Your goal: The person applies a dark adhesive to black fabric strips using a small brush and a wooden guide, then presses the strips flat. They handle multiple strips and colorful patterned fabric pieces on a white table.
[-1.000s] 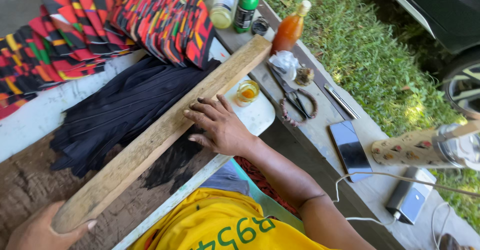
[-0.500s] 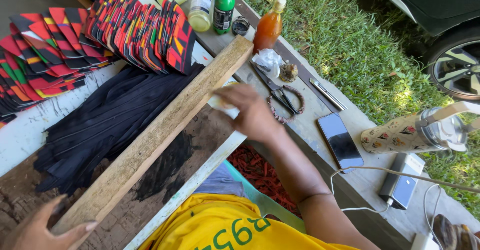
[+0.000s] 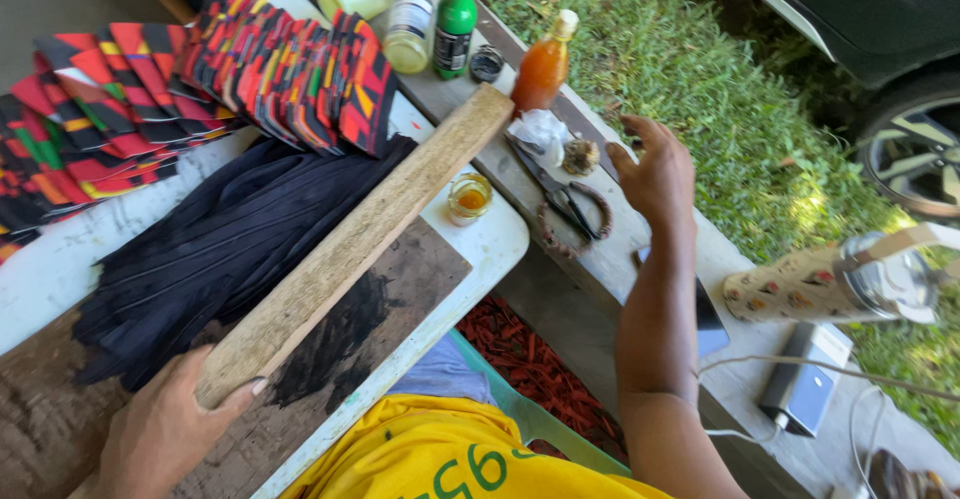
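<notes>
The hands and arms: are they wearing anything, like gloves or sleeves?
No gloves. The left hand and right hand are bare, with no rings or watch showing. The right forearm is bare too, without a sleeve. A yellow shirt with green markings shows below.

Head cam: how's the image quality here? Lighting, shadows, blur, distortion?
Head view: hard sunlight on the grass and the bench, the white table bright but not blown out; the black fabric loses fold detail; slight softness on the right hand; the left hand on the wooden plank is sharp; wide-angle bending towards the edges.
</notes>
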